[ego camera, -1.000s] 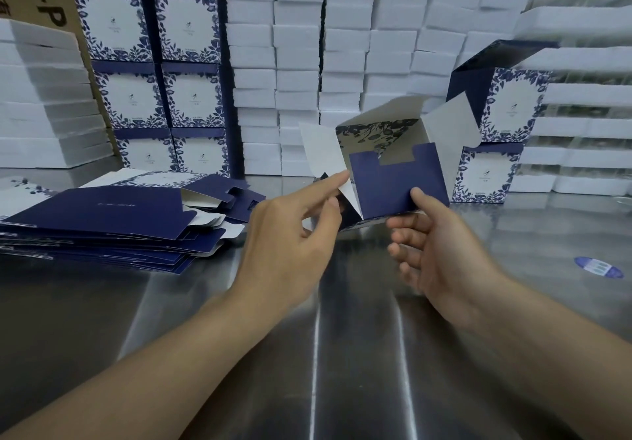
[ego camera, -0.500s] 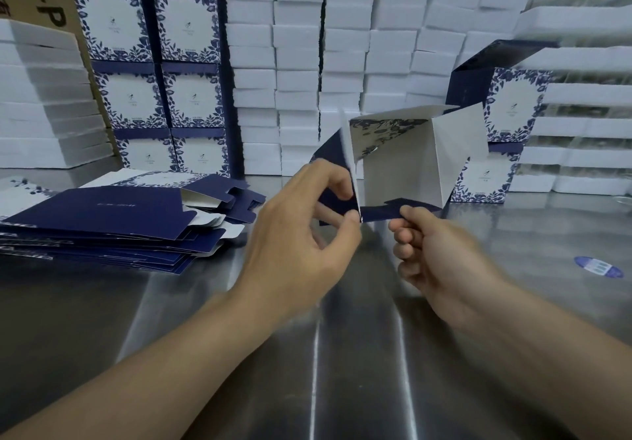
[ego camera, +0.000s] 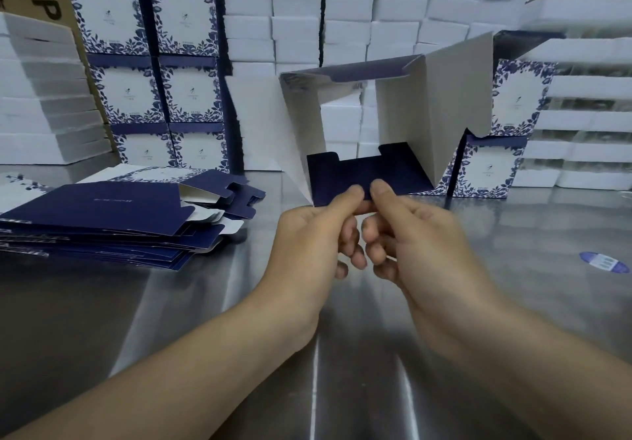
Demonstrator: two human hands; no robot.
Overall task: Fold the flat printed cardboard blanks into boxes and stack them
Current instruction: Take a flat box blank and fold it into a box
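Head view, the only one given: a half-opened box (ego camera: 386,124) is held up above the steel bench (ego camera: 513,234), in front of the body, with its open tube turned toward the camera so that the white inside is seen. Its dark blue bottom flap (ego camera: 359,176) is pinched near the lower edge by the left hand (ego camera: 314,234) and the right hand (ego camera: 417,234), thumbs on the near face and the other fingers curled behind, so both sets of fingers are clamped on that flap. The card is judged to be thin, light and springy, stiff only along its panels and weak at the scored creases; it could be dented or torn at the notched tabs, so a hold close to a fold line, as seen here, is thought safest, and the printed coating may be a little slick. A pile of flat blanks (ego camera: 113,213) lies on the bench to the left, and finished boxes (ego camera: 150,63) are stacked behind it, with more at the right. The far end of the held box cannot be seen, nor can the fingertips behind the flap. The print on the boxes is too small to be read, and the white blocks (ego camera: 342,11) at the back cannot be identified.
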